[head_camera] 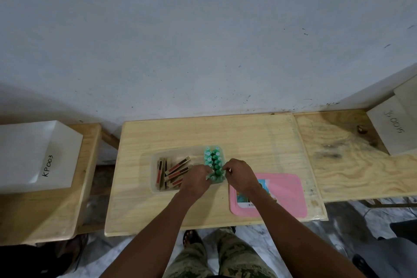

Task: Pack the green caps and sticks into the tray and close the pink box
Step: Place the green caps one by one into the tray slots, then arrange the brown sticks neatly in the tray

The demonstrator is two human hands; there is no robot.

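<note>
Working at the near end of the green caps [214, 162], the left hand [195, 179] and right hand [240, 174] pinch caps in the clear tray [155, 189]. Sticks [172, 172] lie left of the caps; the pink lid [286, 194] lies right on the surface [248, 137]. Risk: sideways pressure could topple the standing caps.

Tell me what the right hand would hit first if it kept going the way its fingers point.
The right hand points left toward the green caps; it would probably meet the nearest ones, at the tray's near end.
</note>
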